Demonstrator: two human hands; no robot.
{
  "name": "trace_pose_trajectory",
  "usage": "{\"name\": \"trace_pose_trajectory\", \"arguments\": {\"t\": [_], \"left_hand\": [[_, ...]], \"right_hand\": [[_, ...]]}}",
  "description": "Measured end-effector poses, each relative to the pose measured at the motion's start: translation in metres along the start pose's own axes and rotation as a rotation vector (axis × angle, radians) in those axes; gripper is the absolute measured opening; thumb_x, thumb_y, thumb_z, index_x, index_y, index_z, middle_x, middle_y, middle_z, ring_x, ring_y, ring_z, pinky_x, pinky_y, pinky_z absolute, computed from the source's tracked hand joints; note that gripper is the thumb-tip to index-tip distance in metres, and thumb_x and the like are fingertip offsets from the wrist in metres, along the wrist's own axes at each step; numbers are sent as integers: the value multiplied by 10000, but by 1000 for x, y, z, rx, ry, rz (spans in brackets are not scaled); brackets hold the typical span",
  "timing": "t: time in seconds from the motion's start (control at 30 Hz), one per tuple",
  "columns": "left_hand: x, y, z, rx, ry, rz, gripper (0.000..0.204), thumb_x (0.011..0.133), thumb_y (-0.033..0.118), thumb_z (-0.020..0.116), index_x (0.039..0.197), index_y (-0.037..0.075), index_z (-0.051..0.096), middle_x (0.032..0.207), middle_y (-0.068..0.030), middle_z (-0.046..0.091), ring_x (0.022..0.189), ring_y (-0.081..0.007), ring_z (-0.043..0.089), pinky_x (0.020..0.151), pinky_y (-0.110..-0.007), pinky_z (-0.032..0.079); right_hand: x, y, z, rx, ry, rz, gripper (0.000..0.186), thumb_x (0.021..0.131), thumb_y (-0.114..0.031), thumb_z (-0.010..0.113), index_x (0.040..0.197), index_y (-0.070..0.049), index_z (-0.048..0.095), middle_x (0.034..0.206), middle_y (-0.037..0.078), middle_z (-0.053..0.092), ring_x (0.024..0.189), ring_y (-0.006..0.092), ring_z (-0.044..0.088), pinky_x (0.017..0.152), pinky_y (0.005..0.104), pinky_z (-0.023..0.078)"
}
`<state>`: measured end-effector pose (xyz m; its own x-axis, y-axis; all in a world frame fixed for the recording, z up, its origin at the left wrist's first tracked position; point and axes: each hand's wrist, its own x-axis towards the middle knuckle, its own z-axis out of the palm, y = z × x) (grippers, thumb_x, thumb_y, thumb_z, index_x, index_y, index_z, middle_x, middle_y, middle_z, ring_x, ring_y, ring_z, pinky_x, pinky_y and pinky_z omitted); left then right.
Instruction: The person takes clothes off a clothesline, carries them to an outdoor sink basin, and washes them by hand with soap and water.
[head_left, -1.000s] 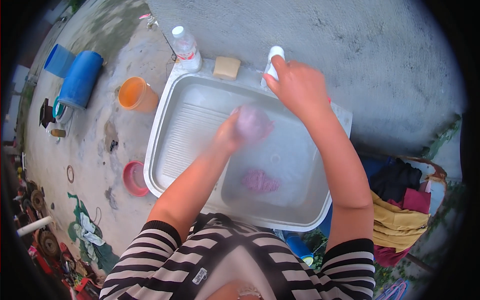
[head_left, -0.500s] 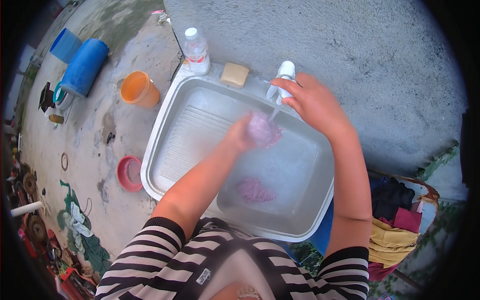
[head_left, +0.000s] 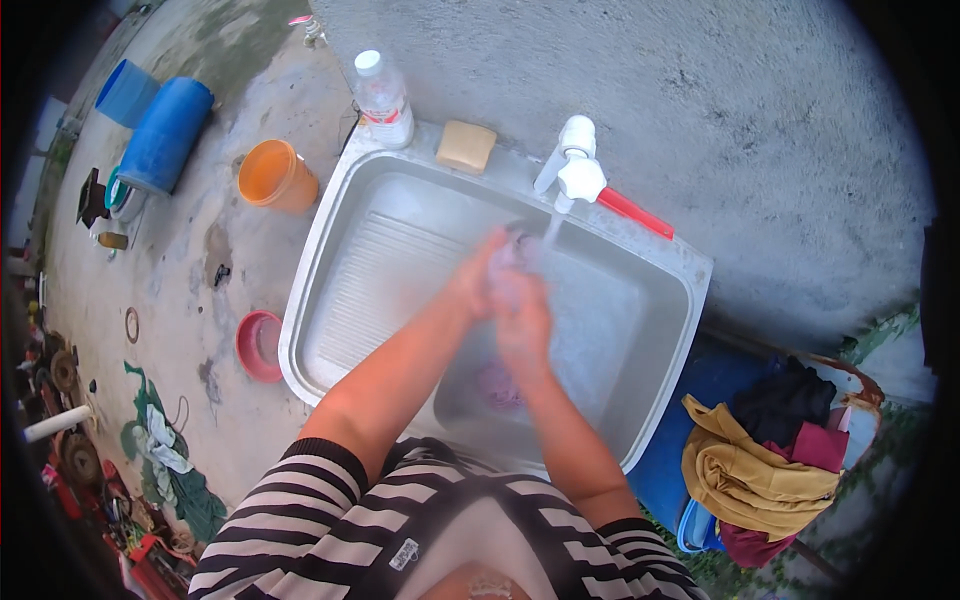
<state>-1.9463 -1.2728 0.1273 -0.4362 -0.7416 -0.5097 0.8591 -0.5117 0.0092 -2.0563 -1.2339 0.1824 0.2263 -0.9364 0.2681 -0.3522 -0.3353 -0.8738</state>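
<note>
Over the grey washing sink (head_left: 660, 395), both hands are closed around a wet lilac cloth (head_left: 513, 252), just beside the running water. My left hand (head_left: 476, 280) grips it from the left. Below it, my right hand (head_left: 523, 318) presses against the cloth from the right; motion smears its fingers somewhat. From the white tap (head_left: 580, 178) a stream of water (head_left: 552, 230) falls close to the cloth. Another pinkish piece of cloth (head_left: 497, 386) lies on the sink's bottom, partly behind my right forearm.
Along the back rim stand a clear bottle (head_left: 383, 105) with a white cap, a tan soap bar (head_left: 466, 147) and a red strip-shaped object (head_left: 636, 212). Ridges of a washboard (head_left: 375, 285) line the sink's left side. Clothes (head_left: 765, 465) are heaped at right, buckets (head_left: 275, 178) at left.
My right hand has let go of the tap and come down to the lilac cloth, joining my left. The red object, hidden before, now shows. Water keeps running.
</note>
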Motion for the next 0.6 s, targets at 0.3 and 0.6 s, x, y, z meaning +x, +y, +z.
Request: {"name": "trace_pose_trajectory", "arguments": {"t": [0.3, 0.6], "left_hand": [[25, -24, 3, 372, 127, 144, 325, 947, 253, 495, 1216, 71, 526, 1168, -96, 591, 1013, -209, 593, 866, -412, 503], [36, -36, -16, 749, 76, 92, 280, 900, 257, 564, 1139, 111, 567, 1074, -87, 625, 946, -225, 613, 794, -360, 511]], "right_hand": [[71, 31, -16, -347, 24, 471, 245, 760, -222, 654, 942, -82, 569, 876, 155, 630, 820, 393, 595, 727, 487, 476], [65, 59, -23, -307, -100, 768, 174, 748, -153, 601, 914, -120, 557, 907, 111, 572, 932, 345, 587, 871, 526, 413]]}}
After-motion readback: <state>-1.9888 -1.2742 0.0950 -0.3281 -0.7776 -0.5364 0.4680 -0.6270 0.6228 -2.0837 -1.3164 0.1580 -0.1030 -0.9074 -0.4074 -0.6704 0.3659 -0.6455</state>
